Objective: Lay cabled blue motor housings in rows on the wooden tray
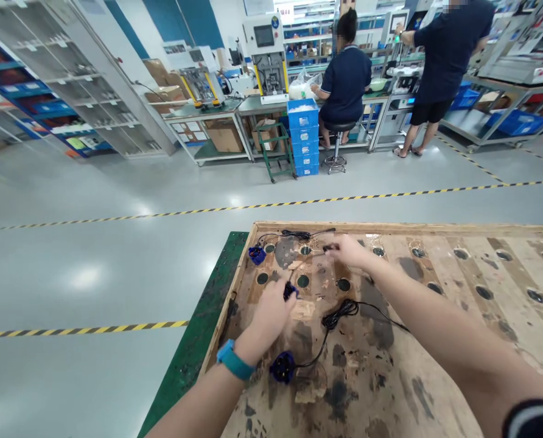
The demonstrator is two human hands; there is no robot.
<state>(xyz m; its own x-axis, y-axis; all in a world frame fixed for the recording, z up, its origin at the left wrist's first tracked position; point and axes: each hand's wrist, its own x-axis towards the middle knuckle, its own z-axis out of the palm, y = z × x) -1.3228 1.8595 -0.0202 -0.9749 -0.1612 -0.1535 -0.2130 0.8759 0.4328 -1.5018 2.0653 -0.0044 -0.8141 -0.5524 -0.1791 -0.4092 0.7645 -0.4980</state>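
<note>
My left hand [274, 304], with a teal band on its wrist, is closed around a small blue and black round part [290, 291]. Farther to the right, my right hand [344, 250] pinches a black cable [330, 247], and a thin length of it seems to run between the hands. At the board's far left corner lies another blue part [256, 254] with its bundled black cable [296, 234]. Nearer to me rests a third blue part [283, 367], joined to a coiled black cable [341, 313] that passes under my right forearm.
The stained wooden board [390, 389] has rows of round holes and a raised wooden rim [403, 227]. A green surface [184, 365] shows along its left side. Across the floor are stacked blue bins [303, 137], a seated person [346, 79] and a standing person [449, 61].
</note>
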